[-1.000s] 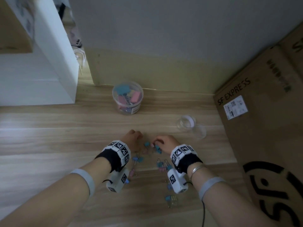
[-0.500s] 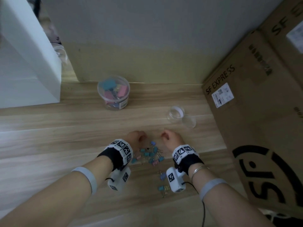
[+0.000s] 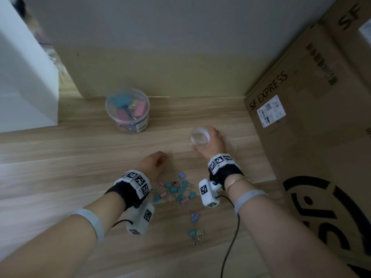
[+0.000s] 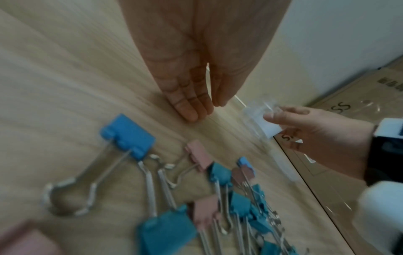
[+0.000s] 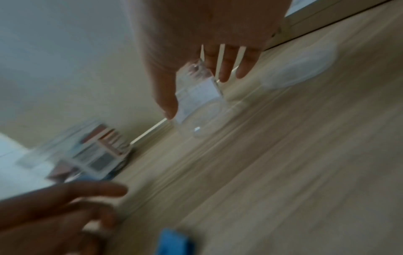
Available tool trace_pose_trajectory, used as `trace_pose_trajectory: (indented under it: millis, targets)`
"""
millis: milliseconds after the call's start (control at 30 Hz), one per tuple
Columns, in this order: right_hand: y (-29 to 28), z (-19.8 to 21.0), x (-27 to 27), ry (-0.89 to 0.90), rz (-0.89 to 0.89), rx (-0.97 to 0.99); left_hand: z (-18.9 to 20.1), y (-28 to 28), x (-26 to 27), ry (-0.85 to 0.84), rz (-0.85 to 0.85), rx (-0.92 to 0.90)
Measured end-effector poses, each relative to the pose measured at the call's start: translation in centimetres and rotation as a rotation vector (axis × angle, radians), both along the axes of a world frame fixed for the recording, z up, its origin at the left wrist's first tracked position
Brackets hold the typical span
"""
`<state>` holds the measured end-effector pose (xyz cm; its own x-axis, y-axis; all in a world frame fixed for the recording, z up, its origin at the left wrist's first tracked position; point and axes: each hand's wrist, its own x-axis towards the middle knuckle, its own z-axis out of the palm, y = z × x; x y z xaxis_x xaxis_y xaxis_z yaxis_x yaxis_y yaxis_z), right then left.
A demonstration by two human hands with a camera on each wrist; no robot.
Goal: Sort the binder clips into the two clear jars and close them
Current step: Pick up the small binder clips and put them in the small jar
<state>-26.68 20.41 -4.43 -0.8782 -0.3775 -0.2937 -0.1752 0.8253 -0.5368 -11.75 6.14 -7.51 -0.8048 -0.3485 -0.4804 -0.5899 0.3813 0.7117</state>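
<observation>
The right hand (image 3: 213,142) is wrapped around the small empty clear jar (image 3: 198,137), thumb on one side and fingers on the far side, with the open mouth facing up. The left hand (image 3: 153,163) holds nothing; its fingers are straight and together, tips touching the wooden floor (image 3: 60,177) just beyond the pile.

The small binder clips (image 3: 176,190) lie in a blue and pink heap between the wrists, with a few strays (image 3: 195,225) nearer the body. The large clear jar (image 3: 128,111) stands closed near the wall, full of bigger clips. A clear lid (image 5: 298,69) appears to lie just beyond the small jar, though it is blurred.

The risk I see: the jar is light and slick, so it could tip if pulled quickly. The wire handles interlock, so grabbing a few clips may drag or scatter others. The clear lid is easy to miss on the pale floor.
</observation>
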Motion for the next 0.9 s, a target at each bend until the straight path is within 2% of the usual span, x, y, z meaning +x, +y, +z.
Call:
trace_pose_trajectory:
  millis: [67, 167, 267, 333, 467, 567, 633, 733, 833, 900]
  targets:
    - [-1.6, 0.1, 1.9, -0.054, 0.122, -0.126, 0.3, -1.0, 0.5, -0.013, 0.071, -0.015]
    - [-4.2, -0.5, 4.8, -0.065, 0.315, -0.129, 0.7, -2.5, 1.3, -0.070, 0.123, -0.022]
    - [-5.5, -1.2, 6.3, -0.075, 0.380, -0.075, 0.7, -3.6, 2.5, -0.143, 0.147, -0.004]
    - [-5.6, -1.3, 6.8, -0.151, 0.372, -0.082, 0.7, -3.9, 3.5, -0.151, 0.144, -0.006]
    - [-3.3, -0.9, 6.7, -0.230, 0.271, -0.026, 1.5, -3.5, 5.2, -0.187, -0.086, -0.105]
    - [-0.8, -0.6, 6.7, -0.214, 0.191, 0.180, 1.4, -2.3, 5.8, -0.243, -0.215, -0.169]
    - [0.2, -0.3, 7.7, -0.242, 0.244, 0.289, 1.5, -1.0, 6.0, -0.254, -0.233, -0.162]
    - [0.7, -0.1, 10.3, -0.311, 0.390, 0.279, 1.6, 1.1, 6.5, -0.280, -0.345, -0.202]
    - [0.8, -0.7, 12.5, -0.216, 0.529, 0.367, 1.0, 2.7, 6.9, -0.289, -0.462, -0.373]
    - [0.8, -1.1, 13.2, -0.150, 0.540, 0.382, 0.7, 3.3, 7.2, -0.273, -0.459, -0.435]
